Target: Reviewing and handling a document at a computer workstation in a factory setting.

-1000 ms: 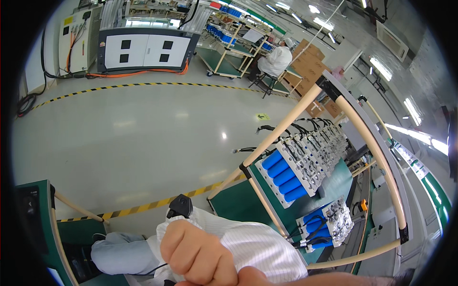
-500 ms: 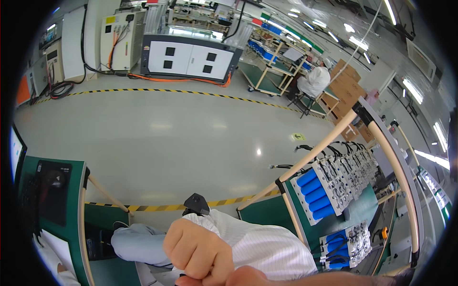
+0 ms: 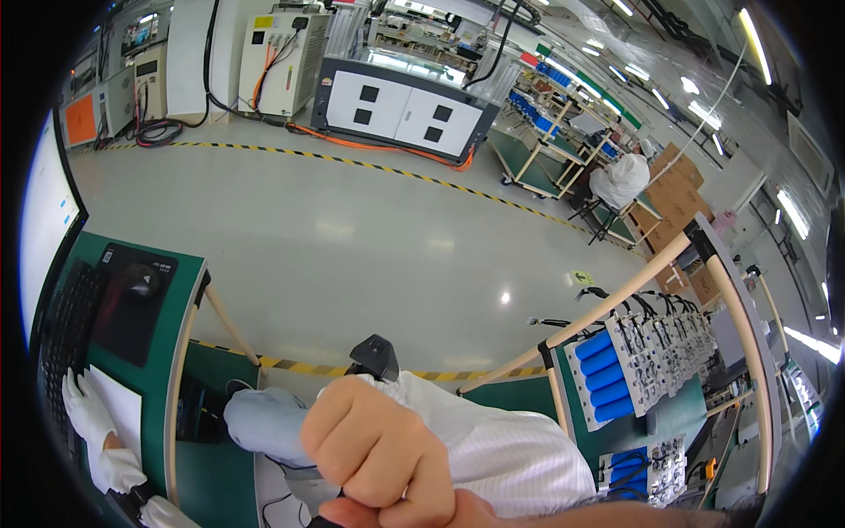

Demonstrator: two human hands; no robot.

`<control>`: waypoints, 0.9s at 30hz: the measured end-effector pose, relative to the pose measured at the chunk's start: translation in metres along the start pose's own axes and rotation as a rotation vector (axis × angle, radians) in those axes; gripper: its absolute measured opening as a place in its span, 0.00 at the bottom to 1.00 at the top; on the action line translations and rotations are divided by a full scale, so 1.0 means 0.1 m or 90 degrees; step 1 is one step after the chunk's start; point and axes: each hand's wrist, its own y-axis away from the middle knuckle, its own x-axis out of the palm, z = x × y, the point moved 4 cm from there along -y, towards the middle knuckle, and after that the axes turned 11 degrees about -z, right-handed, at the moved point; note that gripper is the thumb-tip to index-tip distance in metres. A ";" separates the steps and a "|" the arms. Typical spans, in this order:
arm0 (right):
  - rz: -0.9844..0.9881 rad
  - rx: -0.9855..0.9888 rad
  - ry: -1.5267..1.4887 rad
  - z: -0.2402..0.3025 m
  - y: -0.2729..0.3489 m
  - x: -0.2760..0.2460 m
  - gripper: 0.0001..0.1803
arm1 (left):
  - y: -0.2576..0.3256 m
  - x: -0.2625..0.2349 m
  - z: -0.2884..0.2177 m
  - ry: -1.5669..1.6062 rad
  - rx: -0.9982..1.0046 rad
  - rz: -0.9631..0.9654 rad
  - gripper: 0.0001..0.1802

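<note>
My left hand [image 3: 86, 409], in a white glove, lies with fingers stretched beside a black keyboard [image 3: 75, 326] and over the edge of a white sheet [image 3: 128, 396]. A black band circles its wrist. Close to the camera at bottom centre, my right hand [image 3: 378, 449] is a bare fist; a small dark edge shows beneath it, too little to name. A bare forearm [image 3: 607, 517] runs in from the lower right; how it joins the fist is partly cut off. Behind the fist lies a white striped sleeve [image 3: 493, 436] with a black device [image 3: 376, 356] at its cuff.
A monitor [image 3: 48, 229] and a mouse [image 3: 143, 280] on a black mat [image 3: 128, 330] are on the left desk. Blue-celled battery modules [image 3: 607, 378] stand on the right bench, inside a tubular frame [image 3: 634, 273]. A seated co-worker [image 3: 620, 180] is far right; a white-doored cabinet [image 3: 400, 119] stands behind.
The view has swung left, so the room shifts right and more of the left desk shows. My gloved left hand has come into fuller view. The fist stays closed at bottom centre.
</note>
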 end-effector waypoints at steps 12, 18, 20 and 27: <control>0.135 0.099 0.246 0.20 0.03 0.08 0.17 | 0.30 0.50 -0.33 0.029 -0.180 0.271 0.20; 0.139 0.163 0.194 0.43 0.31 0.25 0.17 | 0.23 0.27 -0.33 -0.023 -0.103 0.122 0.15; 0.136 0.169 0.172 0.42 0.38 0.28 0.18 | 0.25 0.23 -0.32 -0.032 -0.107 0.131 0.14; 0.177 0.420 0.350 -0.56 0.96 0.40 0.22 | 0.16 0.18 -0.41 -0.021 -0.114 0.151 0.15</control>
